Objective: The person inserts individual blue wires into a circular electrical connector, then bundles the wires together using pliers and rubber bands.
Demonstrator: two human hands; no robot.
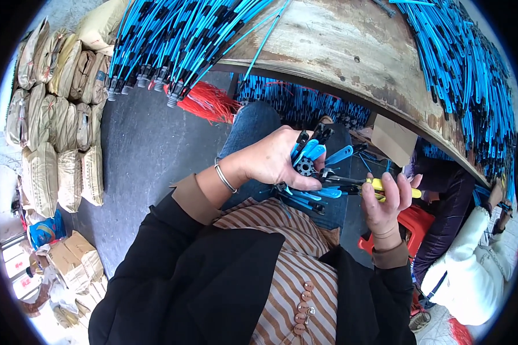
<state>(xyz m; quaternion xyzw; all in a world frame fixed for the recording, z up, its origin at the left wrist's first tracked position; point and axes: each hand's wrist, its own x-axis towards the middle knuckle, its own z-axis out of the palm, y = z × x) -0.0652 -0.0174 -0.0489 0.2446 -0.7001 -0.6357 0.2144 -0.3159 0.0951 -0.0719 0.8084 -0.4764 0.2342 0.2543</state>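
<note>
My left hand (pixel 276 158) is closed around a black round hub (pixel 305 167) with notches in its rim. Blue flat ribs (pixel 341 154) with black joints fan out from this hub, above and below my fingers. My right hand (pixel 385 208) grips a pair of pliers (pixel 346 181) by its yellow handles, fingers bent over them. The jaws reach left to the ribs beside the hub. Whether they pinch a rib or a wire is too small to tell. My palm hides part of the hub.
A worn wooden table (pixel 328 43) stands ahead, with bundles of blue ribs (pixel 172 34) hanging over its edge. Red strands (pixel 207 102) lie beyond my knee. Stacked sacks (pixel 46 121) line the left. At right sits another person in a white sleeve (pixel 469 253), near a red stool (pixel 411 227).
</note>
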